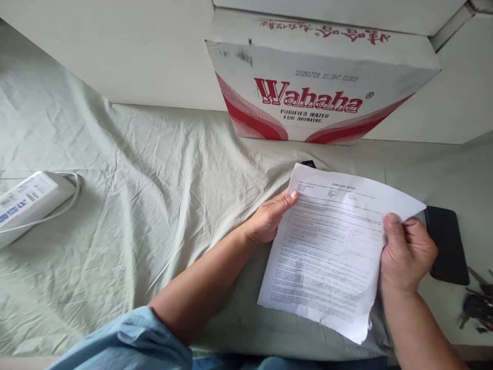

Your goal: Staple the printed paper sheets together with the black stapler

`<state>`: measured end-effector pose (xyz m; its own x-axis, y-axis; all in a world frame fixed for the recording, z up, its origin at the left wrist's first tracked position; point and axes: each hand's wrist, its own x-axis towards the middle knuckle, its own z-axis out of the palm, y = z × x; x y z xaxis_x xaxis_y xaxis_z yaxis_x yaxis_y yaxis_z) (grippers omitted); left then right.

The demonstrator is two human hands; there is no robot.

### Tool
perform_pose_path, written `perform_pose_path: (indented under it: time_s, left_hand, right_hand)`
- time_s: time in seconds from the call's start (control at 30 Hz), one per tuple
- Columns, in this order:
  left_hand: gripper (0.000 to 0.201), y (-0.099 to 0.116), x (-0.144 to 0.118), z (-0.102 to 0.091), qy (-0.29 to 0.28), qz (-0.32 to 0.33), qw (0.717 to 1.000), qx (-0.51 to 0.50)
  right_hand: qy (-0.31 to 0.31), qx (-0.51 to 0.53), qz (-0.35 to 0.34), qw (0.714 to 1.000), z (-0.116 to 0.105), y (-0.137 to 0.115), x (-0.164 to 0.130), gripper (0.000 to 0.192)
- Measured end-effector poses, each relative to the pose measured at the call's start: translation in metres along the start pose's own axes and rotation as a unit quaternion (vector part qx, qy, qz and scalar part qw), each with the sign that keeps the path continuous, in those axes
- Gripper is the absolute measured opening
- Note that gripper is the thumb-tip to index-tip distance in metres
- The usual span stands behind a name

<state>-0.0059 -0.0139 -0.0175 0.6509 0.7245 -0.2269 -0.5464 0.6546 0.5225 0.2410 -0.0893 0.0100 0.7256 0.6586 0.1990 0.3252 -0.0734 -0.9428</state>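
Firmly, left hand (269, 218) and right hand (406, 252) grip paper (327, 252) (printed).

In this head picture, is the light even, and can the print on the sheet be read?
Head view: soft, even light with faint shadows in the cloth folds; no glare. The carton lettering is sharp, but the small print on the sheet is too fine to read; straight edges bend near the corners.

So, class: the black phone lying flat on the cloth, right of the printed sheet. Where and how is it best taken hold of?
Probably across the two long edges of the black phone, from above. It lies flat on the cloth, so only its edges offer a grip. Its near-left corner sits close to the right hand holding the printed sheet; the keys lie by its near end.
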Motion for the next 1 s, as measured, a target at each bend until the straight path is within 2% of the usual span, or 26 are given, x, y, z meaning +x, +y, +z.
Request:
perform_pose_path:
  time_s: [0.13,0.23,0.3,0.4,0.5,0.63,0.7,0.83,0.9,1.0]
  left_hand:
    - [0.054,0.000,-0.001,-0.001,0.023,0.001,1.000,-0.016]
    - [0.048,0.001,-0.003,-0.003,0.019,0.001,0.999,-0.033]
    - [0.045,0.002,-0.004,-0.003,0.018,0.000,0.999,-0.039]
    - [0.043,0.003,-0.006,-0.003,0.025,0.005,0.999,-0.038]
    - [0.044,0.003,-0.007,-0.002,0.034,0.006,0.999,-0.016]
    - [0.046,0.000,-0.005,0.002,0.080,0.018,0.995,0.051]
    - [0.048,-0.002,-0.005,0.005,0.111,0.043,0.988,0.095]
    - [0.056,-0.003,-0.005,0.012,0.157,0.088,0.965,0.190]
    - [0.060,-0.002,-0.006,0.014,0.164,0.097,0.952,0.240]
    - [0.064,-0.001,-0.008,0.016,0.148,0.104,0.929,0.323]
  right_hand:
    - [-0.021,0.019,-0.018,0.999,0.001,0.011,0.005,0.038]
    - [-0.033,0.076,-0.039,0.996,0.001,0.019,0.015,0.046]
    - [-0.074,0.118,-0.021,0.990,0.000,0.021,0.021,0.054]
    - [-0.168,0.136,0.032,0.976,-0.005,0.020,0.024,0.062]
    - [-0.179,0.096,0.045,0.978,-0.012,0.019,0.022,0.054]
    - [-0.160,0.022,0.021,0.987,-0.020,0.019,0.022,0.034]
    - [-0.179,0.002,0.014,0.984,-0.024,0.019,0.025,0.032]
    - [-0.258,-0.015,0.035,0.965,-0.033,0.019,0.032,0.032]
    - [-0.284,-0.008,0.050,0.958,-0.035,0.019,0.034,0.033]
    - [-0.284,0.023,0.079,0.955,-0.031,0.019,0.035,0.035]
